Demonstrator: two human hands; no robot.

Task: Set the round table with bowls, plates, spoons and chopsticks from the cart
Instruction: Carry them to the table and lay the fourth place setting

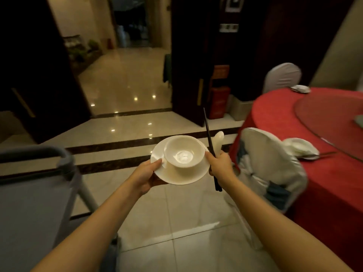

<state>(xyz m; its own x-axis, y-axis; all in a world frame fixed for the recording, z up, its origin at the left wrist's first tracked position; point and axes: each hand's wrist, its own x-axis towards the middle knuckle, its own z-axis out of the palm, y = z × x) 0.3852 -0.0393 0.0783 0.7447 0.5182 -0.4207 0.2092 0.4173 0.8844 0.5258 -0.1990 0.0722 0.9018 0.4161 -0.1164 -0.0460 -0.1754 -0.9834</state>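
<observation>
Holding plate [182,176], left hand [146,176]; bowl [183,152] upright atop.

Dim, warm indoor light: lamp reflections dot the polished floor [127,95] beyond the fingers [158,162], glare pools in the bowl [183,155] between them, the chair [275,165] to their right motion-blurred.

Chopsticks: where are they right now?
In the head view, the black chopsticks are gripped in the right hand with a white spoon, just right of the plate carrying the bowl.
</observation>
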